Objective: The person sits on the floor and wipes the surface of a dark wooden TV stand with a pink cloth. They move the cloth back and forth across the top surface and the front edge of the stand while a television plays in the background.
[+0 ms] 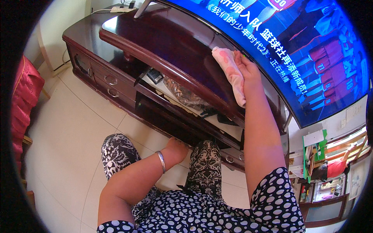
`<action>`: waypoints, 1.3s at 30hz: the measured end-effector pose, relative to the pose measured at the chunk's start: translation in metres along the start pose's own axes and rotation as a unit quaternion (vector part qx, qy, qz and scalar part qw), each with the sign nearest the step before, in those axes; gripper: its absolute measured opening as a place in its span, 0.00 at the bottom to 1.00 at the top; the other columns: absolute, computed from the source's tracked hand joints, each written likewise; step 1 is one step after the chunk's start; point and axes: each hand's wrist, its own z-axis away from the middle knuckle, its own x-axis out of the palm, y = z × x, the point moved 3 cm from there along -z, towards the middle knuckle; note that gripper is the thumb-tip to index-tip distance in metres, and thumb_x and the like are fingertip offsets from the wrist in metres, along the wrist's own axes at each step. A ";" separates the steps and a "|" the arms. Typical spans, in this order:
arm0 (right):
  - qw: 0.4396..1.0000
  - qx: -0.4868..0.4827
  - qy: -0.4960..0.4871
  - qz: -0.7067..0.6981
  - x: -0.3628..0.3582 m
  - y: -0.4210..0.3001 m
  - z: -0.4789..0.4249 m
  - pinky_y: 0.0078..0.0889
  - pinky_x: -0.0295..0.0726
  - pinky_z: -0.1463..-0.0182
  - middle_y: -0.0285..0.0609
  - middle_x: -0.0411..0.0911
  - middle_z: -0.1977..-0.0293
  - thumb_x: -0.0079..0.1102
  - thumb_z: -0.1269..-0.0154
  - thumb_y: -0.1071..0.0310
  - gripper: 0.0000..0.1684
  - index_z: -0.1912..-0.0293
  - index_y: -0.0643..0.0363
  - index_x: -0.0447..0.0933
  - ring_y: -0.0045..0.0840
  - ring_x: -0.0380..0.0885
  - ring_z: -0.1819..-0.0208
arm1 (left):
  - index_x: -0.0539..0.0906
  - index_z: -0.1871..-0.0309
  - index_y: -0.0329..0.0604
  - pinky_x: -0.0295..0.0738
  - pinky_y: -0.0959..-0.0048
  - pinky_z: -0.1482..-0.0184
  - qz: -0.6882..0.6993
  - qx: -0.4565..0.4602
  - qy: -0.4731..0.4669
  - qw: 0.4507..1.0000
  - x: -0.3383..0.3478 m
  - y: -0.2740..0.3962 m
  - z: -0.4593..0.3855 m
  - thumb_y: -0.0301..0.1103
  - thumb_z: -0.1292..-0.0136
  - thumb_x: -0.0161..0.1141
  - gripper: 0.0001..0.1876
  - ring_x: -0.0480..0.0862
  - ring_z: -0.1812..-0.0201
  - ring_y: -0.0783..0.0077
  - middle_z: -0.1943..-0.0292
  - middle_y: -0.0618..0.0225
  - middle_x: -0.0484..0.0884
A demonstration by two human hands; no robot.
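Observation:
My right hand (pixel 247 65) holds a folded pink and white cloth (pixel 230 72) against the glossy dark wooden top of a TV cabinet (pixel 174 38), close to the lower edge of a large lit television (pixel 262 32). The cloth reaches from my fingers down beside my wrist. My left hand (pixel 177 150), with a silver bangle on the wrist, is low by the cabinet's front edge, between my knees. Its fingers are turned away and partly hidden, so I cannot tell whether they grip anything.
Below the raised top, an open shelf holds a clear plastic bag of dark items (pixel 183 90) and a small black device (pixel 154 75). Drawers with ring handles (pixel 112 80) are at left. A power strip (pixel 121 9) lies at the back left. Red draped fabric (pixel 26 84) hangs far left. A person (pixel 335 169) is at far right.

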 end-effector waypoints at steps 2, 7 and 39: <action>0.994 0.033 -0.003 -0.103 -0.010 0.000 -0.006 0.33 0.84 0.47 0.61 0.69 0.46 0.41 0.31 0.83 0.18 0.43 0.77 0.65 0.43 0.75 0.46 | 0.80 0.46 0.48 0.71 0.55 0.43 -0.005 0.007 0.002 1.000 -0.003 0.002 0.000 0.47 0.47 0.68 0.25 0.79 0.45 0.56 0.51 0.58 0.81; 0.999 -0.005 -0.028 0.029 0.012 -0.004 0.009 0.29 0.79 0.43 0.57 0.71 0.46 0.44 0.31 0.79 0.20 0.41 0.75 0.65 0.37 0.75 0.45 | 0.81 0.48 0.47 0.70 0.54 0.42 0.000 0.016 -0.002 1.000 -0.001 -0.002 -0.001 0.48 0.49 0.68 0.25 0.78 0.44 0.55 0.48 0.56 0.80; 0.654 0.023 0.112 0.748 -0.186 -0.145 0.174 0.32 0.62 0.32 0.47 0.69 0.37 0.56 0.35 0.52 0.32 0.36 0.56 0.67 0.34 0.66 0.34 | 0.79 0.45 0.46 0.67 0.55 0.37 0.012 -0.004 -0.032 0.999 -0.005 -0.007 -0.007 0.46 0.48 0.67 0.27 0.74 0.38 0.56 0.39 0.57 0.75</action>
